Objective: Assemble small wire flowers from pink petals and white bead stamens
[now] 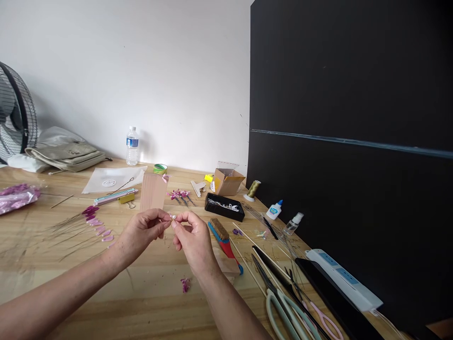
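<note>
Both hands meet above the middle of the table, fingertips almost touching. My left hand [150, 226] pinches a small whitish-pink flower piece [172, 217] from the left. From the right, my right hand [191, 231] is closed at the same piece, thumb and forefinger pressed together. A thin stem seems to hang below the fingers; most of the piece is hidden by them. To the left lie wired petals [101, 230], pale pink and dark magenta, with their long wires spread out. Small finished-looking pink flowers [180, 194] lie behind my hands. A magenta flower cluster [185, 284] rests nearer to me.
A wooden-handled brush [224, 241], scissors [283, 302], a comb [272, 264] and a power strip [343, 274] crowd the right. Behind stand a black tray [224, 215], a cardboard box [228, 182], a glue bottle [274, 210] and a water bottle [132, 146]. A fan [16, 111] is far left.
</note>
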`<state>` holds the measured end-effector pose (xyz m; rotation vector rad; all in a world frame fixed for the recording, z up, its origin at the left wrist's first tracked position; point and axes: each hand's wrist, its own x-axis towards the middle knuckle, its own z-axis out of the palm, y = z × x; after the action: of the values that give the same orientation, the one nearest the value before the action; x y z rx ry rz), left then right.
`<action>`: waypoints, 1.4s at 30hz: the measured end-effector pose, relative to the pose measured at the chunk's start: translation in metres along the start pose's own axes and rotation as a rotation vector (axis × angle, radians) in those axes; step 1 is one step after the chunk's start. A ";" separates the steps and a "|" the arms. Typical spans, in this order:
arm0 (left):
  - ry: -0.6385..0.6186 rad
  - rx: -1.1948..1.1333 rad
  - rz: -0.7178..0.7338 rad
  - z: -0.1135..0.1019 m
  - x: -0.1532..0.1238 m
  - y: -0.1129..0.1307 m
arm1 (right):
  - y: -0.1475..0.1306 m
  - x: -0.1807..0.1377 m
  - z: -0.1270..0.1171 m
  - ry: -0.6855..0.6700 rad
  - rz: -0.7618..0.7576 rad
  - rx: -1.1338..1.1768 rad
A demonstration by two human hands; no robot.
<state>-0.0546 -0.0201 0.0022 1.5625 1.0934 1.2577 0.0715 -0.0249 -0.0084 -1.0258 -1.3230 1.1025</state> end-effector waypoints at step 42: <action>-0.101 -0.054 -0.068 -0.008 0.002 0.014 | 0.000 -0.003 0.005 -0.080 0.001 0.105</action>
<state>-0.0603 -0.0216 0.0170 1.5190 1.0315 1.1413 0.0667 -0.0285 -0.0090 -0.9137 -1.3140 1.2118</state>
